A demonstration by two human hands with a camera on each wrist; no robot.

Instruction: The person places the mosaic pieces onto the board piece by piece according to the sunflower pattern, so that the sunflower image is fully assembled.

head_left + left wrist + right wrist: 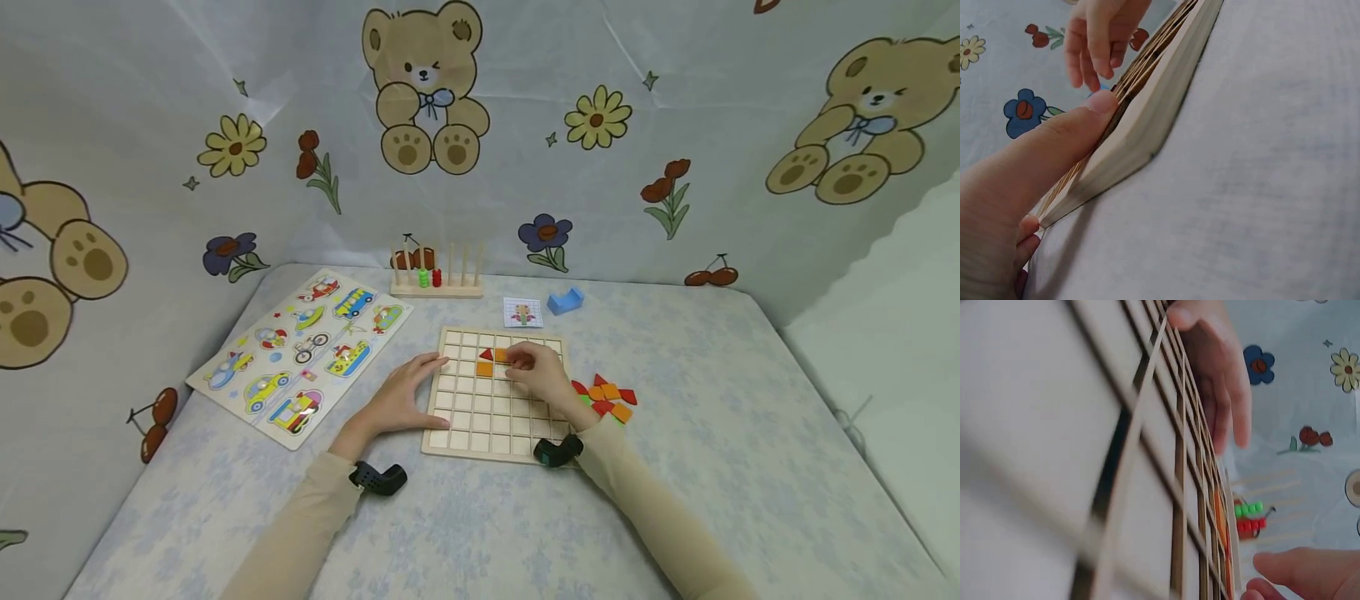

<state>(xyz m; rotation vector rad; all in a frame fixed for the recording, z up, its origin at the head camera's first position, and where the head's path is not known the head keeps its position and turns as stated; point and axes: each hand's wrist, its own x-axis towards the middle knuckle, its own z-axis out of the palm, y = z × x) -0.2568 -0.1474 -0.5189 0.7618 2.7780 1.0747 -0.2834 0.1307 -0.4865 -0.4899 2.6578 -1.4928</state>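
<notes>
A wooden grid board (480, 421) lies on the table. Along its left side, my left hand (401, 396) spreads, its thumb touching the near part of the edge and its fingers farther up. In the left wrist view the thumb (1079, 125) lies over the board's rim. A red triangle tile (486, 354) and an orange square tile (484, 368) sit in upper cells. Over the board's upper right is my right hand (542, 371), fingers loosely bent beside another orange square tile (500, 355). Nothing shows between those fingers in the left wrist view.
Loose red, orange and green tiles (608, 392) are heaped right of the board. Behind it lie a pattern card (522, 313) and a blue block (566, 301). A wooden peg rack (437, 291) stands at the back. A vehicle puzzle board (300, 375) lies left.
</notes>
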